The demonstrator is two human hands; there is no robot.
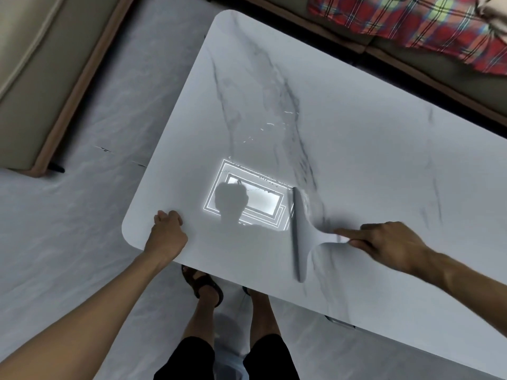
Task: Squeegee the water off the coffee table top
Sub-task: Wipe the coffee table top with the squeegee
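The index finger [346, 232] of the right hand [384, 245] lay straight along the white handle while the other fingers curled round it. The hand thus gripped the squeegee [303, 229] from the right, and its grey blade lay across the near part of the coffee table top [356, 133], against the marble-patterned surface. Water [270, 124] glinted in thin broken streaks further off, towards the middle of the top. Just left of the blade shone the reflection of a rectangular ceiling light [263, 200]. The left hand [167, 231] rested on the near left corner with its fingers curled under, holding nothing that showed. Beyond the table a beige sofa [27, 78] stood on the left and a plaid blanket [411, 23] lay on the far side, while a sandalled foot [203, 283] stood on the pale floor [82, 242] below the near edge
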